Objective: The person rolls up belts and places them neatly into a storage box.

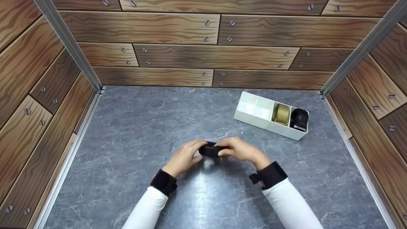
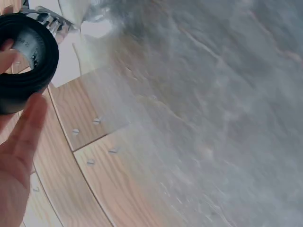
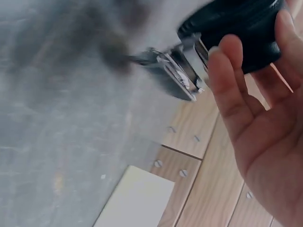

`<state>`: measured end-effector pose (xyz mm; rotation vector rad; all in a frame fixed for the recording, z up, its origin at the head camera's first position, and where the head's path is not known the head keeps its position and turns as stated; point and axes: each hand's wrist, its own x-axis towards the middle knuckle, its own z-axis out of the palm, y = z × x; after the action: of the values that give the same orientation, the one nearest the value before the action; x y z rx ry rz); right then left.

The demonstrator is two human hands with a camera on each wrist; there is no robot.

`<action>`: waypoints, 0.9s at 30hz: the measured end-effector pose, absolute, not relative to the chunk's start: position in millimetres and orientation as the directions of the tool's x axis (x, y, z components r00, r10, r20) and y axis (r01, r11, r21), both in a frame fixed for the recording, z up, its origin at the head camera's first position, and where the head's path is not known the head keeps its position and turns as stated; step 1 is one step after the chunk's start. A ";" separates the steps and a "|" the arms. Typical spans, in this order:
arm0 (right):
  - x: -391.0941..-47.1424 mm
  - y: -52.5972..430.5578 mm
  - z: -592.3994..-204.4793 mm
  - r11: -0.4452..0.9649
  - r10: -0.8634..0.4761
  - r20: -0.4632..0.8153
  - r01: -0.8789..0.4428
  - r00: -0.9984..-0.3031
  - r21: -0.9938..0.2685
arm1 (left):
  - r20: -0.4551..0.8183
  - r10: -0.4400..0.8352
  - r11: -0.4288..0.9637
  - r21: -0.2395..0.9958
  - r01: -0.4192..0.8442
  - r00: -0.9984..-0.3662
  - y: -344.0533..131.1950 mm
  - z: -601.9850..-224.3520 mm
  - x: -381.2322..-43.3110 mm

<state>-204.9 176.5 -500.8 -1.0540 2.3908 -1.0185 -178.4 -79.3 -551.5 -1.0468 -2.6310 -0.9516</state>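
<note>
A roll of black tape (image 1: 210,151) is held between the two hands, just above the grey surface. My left hand (image 1: 185,156) grips its left side; in the left wrist view, fingertips reach into the ring (image 2: 51,54) while other fingers lie along its outside. On the opposite side my right hand (image 1: 243,150) pinches the roll, with fingers and thumb around its edge. A metal-looking tape cutter (image 3: 182,71) with a toothed edge sticks out from the roll near the right fingertips. The roll's underside is hidden in the head view.
A white divided box (image 1: 266,125) stands at the right rear. It holds a gold tape roll (image 1: 282,114) and another black tape roll (image 1: 299,118) in its two right compartments. Wood-patterned walls (image 1: 178,55) with metal edge strips enclose the grey marbled surface (image 1: 140,127).
</note>
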 end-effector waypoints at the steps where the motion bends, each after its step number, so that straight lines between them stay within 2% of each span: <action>1: -205.2 177.4 -496.9 0.462 -0.741 -0.035 -0.470 -0.671 -0.753 | 0.376 0.558 0.537 0.517 0.667 -0.740 -79.3 -550.1 -178.5; 5: -204.9 180.7 -484.2 0.440 -0.717 -0.102 -0.333 -0.690 -0.834 | 0.405 0.542 0.444 0.605 0.660 -0.736 -80.2 -543.0 -179.1; 8: -203.6 181.5 -478.3 0.438 -0.711 -0.101 -0.326 -0.696 -0.838 | 0.359 0.537 0.393 0.695 0.603 -0.763 -81.3 -536.3 -179.0; 13: -196.4 179.5 -470.9 0.472 -0.710 -0.020 -0.455 -0.704 -0.755 | 0.279 0.512 0.341 0.803 0.490 -0.813 -84.8 -527.6 -178.3; 17: -188.8 178.3 -463.7 0.549 -0.693 0.078 -0.594 -0.717 -0.588 | 0.271 0.506 0.292 0.839 0.458 -0.819 -87.3 -521.9 -177.3; 20: -184.4 179.5 -456.9 0.578 -0.687 0.133 -0.648 -0.714 -0.496 | 0.284 0.506 0.249 0.856 0.453 -0.815 -88.2 -517.6 -176.4; 22: -182.7 180.2 -452.6 0.562 -0.691 0.166 -0.667 -0.704 -0.489 | 0.293 0.501 0.222 0.866 0.448 -0.814 -88.3 -515.2 -175.8; 27: -179.8 178.4 -446.2 0.452 -0.710 0.237 -0.688 -0.663 -0.568 | 0.282 0.478 0.153 0.906 0.395 -0.832 -87.3 -512.7 -174.4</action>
<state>-179.8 178.4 -446.2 -1.2750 2.6469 -1.0109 -174.4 -87.3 -512.7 -0.9256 -2.4378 -1.8762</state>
